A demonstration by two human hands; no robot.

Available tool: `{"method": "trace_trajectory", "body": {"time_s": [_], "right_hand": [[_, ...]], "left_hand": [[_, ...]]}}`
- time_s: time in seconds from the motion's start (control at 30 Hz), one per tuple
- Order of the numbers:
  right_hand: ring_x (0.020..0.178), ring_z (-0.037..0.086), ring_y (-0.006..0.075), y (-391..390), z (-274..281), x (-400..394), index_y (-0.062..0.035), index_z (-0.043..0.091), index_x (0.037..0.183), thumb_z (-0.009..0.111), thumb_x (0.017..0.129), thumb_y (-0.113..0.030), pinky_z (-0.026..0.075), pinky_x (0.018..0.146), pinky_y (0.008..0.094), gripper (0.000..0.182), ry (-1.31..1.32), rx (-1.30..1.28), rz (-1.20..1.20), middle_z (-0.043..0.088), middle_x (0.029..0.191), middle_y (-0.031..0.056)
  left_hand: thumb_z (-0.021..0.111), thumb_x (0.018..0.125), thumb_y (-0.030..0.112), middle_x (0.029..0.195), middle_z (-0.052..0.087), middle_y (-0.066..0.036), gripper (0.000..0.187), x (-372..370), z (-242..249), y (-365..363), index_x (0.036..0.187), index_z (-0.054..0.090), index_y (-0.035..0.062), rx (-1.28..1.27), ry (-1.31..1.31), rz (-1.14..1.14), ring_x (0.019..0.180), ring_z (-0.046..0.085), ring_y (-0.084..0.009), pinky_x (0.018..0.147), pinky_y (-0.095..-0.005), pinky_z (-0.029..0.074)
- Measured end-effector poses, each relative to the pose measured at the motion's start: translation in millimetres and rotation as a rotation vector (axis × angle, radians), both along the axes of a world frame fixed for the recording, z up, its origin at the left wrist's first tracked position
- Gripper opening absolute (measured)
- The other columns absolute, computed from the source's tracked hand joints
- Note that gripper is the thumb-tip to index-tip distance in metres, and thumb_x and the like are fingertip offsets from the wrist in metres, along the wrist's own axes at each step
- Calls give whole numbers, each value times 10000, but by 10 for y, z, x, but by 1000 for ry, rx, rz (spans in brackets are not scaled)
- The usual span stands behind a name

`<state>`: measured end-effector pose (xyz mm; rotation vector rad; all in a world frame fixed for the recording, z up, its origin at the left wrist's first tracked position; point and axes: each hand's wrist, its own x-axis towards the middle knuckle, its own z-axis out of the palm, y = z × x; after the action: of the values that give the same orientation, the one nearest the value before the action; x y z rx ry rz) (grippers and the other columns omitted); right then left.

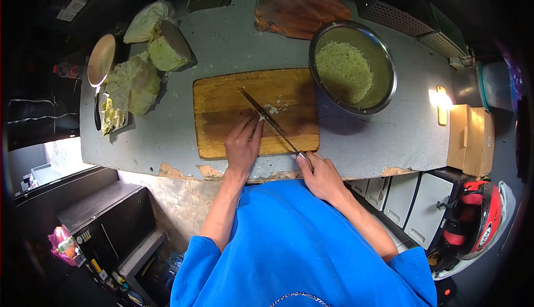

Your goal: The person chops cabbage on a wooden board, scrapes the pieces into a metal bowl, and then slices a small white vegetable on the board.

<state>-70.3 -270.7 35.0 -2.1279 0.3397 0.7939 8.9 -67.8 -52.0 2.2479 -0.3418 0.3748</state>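
Observation:
A wooden cutting board (222, 95) lies near the front edge of the grey table. My right hand (319, 174) is closed round the handle of a kitchen knife (270, 119), whose blade slants up and left across the board. Close to the blade, my left hand (243, 139) rests on the board with its fingers bent together over a small pale piece (261, 118), mostly hidden, perhaps cabbage. Chopped pale bits (273, 108) lie just right of the blade. Back right of the board stands a metal bowl (384, 92) holding finely chopped pale-green cabbage (342, 70).
Cabbage pieces (167, 48) and loose leaves (133, 87) lie at the left beside a pan (102, 61). A plastic bag of carrots (300, 12) sits at the back. Plastic baskets (395, 15) and a cardboard box (470, 140) stand at the right.

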Motion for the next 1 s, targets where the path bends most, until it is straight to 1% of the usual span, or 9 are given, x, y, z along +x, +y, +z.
{"method": "trace_trajectory", "body": {"time_s": [0.17, 0.3, 0.4, 0.47, 0.53, 0.6, 0.67, 0.83, 1.0], "right_hand": [[847, 659, 520, 3, -78, -15, 29, 632, 1077, 466, 1082, -425, 503, 808, 569, 484, -16, -12, 9, 673, 789, 306], [852, 655, 532, 29, -70, 10, 29, 629, 1090, 468, 1081, -424, 500, 820, 573, 482, 2, -4, 32, 667, 787, 319], [866, 653, 540, 39, -56, 36, 32, 625, 1096, 468, 1081, -422, 501, 827, 578, 481, 9, -9, 30, 668, 796, 329], [866, 656, 540, 52, -65, 26, 33, 624, 1088, 472, 1079, -417, 503, 828, 582, 475, -15, -26, 27, 669, 802, 332], [866, 658, 540, 65, -91, 22, 34, 622, 1079, 477, 1077, -412, 505, 828, 586, 469, -35, -42, 22, 671, 807, 336], [880, 664, 537, 79, -129, 25, 35, 624, 1069, 484, 1072, -408, 512, 834, 592, 464, -85, -137, 87, 675, 824, 342], [874, 666, 535, 98, -147, 35, 34, 624, 1068, 486, 1071, -408, 516, 830, 591, 464, -83, -161, 100, 677, 829, 342], [837, 669, 531, 87, -138, 82, 34, 627, 1041, 490, 1068, -409, 525, 809, 584, 464, -113, -182, 90, 680, 814, 330], [805, 653, 539, 20, -75, 63, 31, 628, 967, 480, 1076, -422, 495, 787, 586, 489, -57, -60, -29, 661, 754, 322]], "left_hand": [[738, 894, -7, 1034, 752, -164, 115, 4, -40, -27, 1005, 758, -29, -70, -37, 20, 1071, 728, -325, 897, -386, 589], [744, 885, -17, 1022, 751, -163, 112, -14, -54, -2, 996, 753, -33, -76, -7, 25, 1064, 732, -313, 879, -384, 593], [756, 870, -30, 1028, 755, -178, 118, -12, -25, 0, 988, 762, -40, -140, 64, 22, 1076, 732, -319, 931, -384, 577], [741, 878, -33, 1009, 751, -161, 88, 9, -39, 9, 966, 747, -35, -148, 18, -5, 1057, 734, -314, 868, -379, 594], [739, 878, -35, 1013, 751, -162, 90, 15, -69, 9, 967, 746, -34, -146, 11, -8, 1056, 734, -316, 868, -378, 594], [737, 877, -37, 1018, 750, -163, 92, 2, -70, 10, 968, 746, -34, -138, 6, -10, 1056, 733, -317, 868, -377, 594], [733, 877, -38, 1031, 748, -163, 89, -7, -21, 18, 965, 744, -37, -133, 52, -10, 1063, 729, -322, 882, -386, 592], [724, 882, -32, 1047, 742, -171, 114, 49, 4, 56, 994, 742, -35, -86, 7, -65, 1089, 717, -333, 926, -401, 585], [728, 897, 11, 1099, 734, -182, 146, 149, -30, 146, 1038, 743, -26, 6, 23, -154, 1135, 699, -338, 1013, -434, 557]]}}
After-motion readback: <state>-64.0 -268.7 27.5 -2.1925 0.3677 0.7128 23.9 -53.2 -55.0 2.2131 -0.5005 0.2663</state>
